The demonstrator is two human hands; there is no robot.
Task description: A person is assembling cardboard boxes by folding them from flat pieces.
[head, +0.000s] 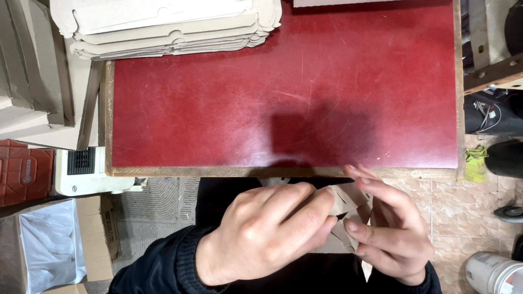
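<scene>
The red-topped desk (pixel 283 92) carried a stack of flat cardboard blanks (pixel 169 27) at its far left corner, while the small folded cardboard piece (pixel 348 204) was held in the air just off the desk's near edge. The left hand (pixel 267 234) pinched it with fingers closed and the right hand (pixel 389 228) cupped it with fingers curled. It looked light, thin and easily creased, best held along its folded edges.

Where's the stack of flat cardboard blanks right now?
In the head view, the stack of flat cardboard blanks lies at the top left, on the far left corner of the red table.
</scene>
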